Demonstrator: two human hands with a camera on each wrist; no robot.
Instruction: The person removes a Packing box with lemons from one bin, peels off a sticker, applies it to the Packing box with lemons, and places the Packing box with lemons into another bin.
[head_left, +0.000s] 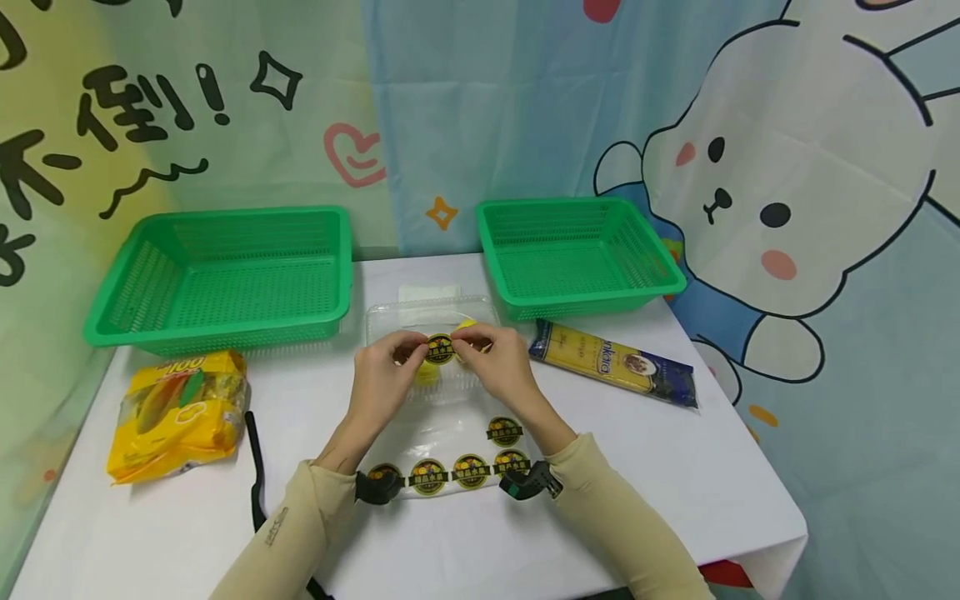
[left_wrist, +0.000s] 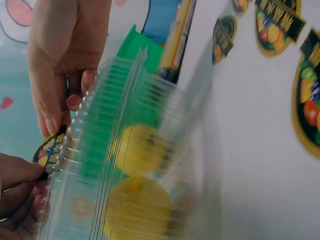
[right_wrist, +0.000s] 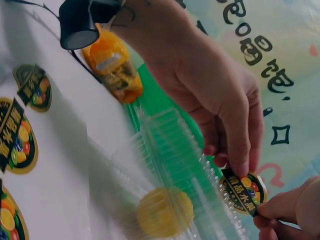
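Observation:
Both hands pinch a round black-and-gold fruit sticker (head_left: 440, 349) between thumb and fingertips. My left hand (head_left: 381, 377) has its left end and my right hand (head_left: 504, 367) its right end. Directly behind the sticker is a clear plastic clamshell box (head_left: 384, 317), its ribbed edge close to the fingertips in both wrist views. Two round yellow fruits (left_wrist: 137, 207) show through the box wall in the left wrist view. Below the hands lies a sheet of stickers (head_left: 450, 433), with several like ones along its near edge and one higher at right (head_left: 505, 431).
Green baskets stand at the back left (head_left: 217, 333) and back right (head_left: 592, 300). A yellow bag with a mango picture (head_left: 180, 417) lies at left beside a black strap (head_left: 257, 467). At right lies a long pasta packet (head_left: 611, 362). A patterned curtain (head_left: 480, 125) hangs behind.

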